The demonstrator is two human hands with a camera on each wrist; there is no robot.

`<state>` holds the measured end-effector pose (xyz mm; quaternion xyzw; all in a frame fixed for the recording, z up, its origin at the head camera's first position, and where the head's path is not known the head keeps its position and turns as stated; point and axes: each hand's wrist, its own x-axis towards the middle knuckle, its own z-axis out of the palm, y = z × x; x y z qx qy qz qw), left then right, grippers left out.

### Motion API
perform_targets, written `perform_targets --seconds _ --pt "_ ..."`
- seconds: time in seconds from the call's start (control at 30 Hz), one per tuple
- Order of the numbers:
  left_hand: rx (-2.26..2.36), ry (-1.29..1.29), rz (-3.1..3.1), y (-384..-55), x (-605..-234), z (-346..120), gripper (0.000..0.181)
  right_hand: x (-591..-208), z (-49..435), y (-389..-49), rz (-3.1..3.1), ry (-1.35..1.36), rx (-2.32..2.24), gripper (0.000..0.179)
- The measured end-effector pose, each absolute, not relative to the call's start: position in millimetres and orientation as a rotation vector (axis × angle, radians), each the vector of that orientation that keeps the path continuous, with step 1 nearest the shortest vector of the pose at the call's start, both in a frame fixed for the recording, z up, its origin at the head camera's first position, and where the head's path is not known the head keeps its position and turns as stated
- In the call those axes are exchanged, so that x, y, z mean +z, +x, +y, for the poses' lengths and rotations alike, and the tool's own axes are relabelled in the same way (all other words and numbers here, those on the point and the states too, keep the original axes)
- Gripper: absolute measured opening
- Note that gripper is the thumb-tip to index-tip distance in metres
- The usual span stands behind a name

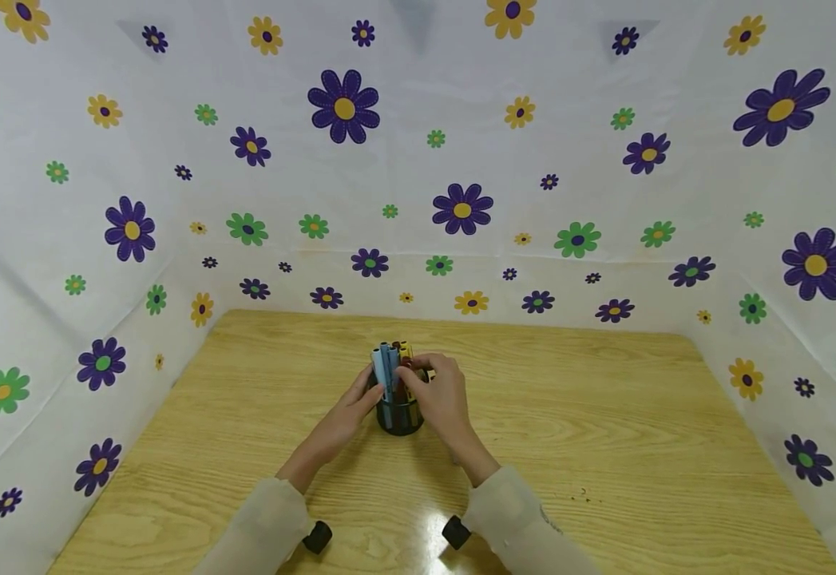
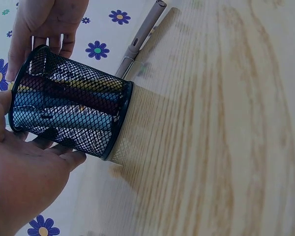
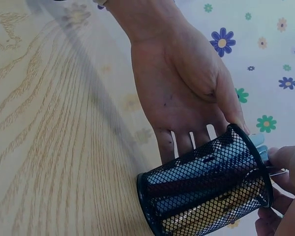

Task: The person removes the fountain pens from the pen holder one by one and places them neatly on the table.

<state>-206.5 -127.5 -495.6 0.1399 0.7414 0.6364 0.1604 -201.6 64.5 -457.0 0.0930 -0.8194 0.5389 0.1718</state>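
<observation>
A black mesh pen holder (image 1: 399, 419) stands upright on the table, packed with light blue pens (image 1: 383, 371), yellow pens (image 1: 406, 350) and dark red ones. My left hand (image 1: 349, 411) grips its left side, with the fingers behind the mesh in the left wrist view. At the rim, my right hand (image 1: 442, 395) pinches a dark pen among the others; its fingers (image 3: 280, 162) partly hide that pen. A thin metal clip (image 3: 278, 172) shows beside them in the right wrist view.
A grey pen-like object (image 2: 145, 32) lies on the wooden table (image 1: 590, 431) in the left wrist view. Small dark specks (image 1: 584, 495) dot the table at the right. Flower-printed white sheeting (image 1: 403, 172) rises behind the table and along both sides.
</observation>
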Motion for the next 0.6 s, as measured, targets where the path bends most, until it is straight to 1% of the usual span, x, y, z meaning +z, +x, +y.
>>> perform_targets --seconds 0.2,0.4,0.6 --pt "1.817 0.399 2.121 -207.9 -496.8 -126.9 0.072 -460.2 71.0 -199.5 -2.331 0.235 1.591 0.023" --pt "1.827 0.405 2.122 -207.0 -496.4 -127.3 0.071 -460.1 77.2 -198.3 -2.316 0.177 1.683 0.020" --pt "1.834 0.397 2.121 -206.1 -495.2 -126.8 0.071 -461.1 85.0 -197.8 -2.266 0.173 1.723 0.020"
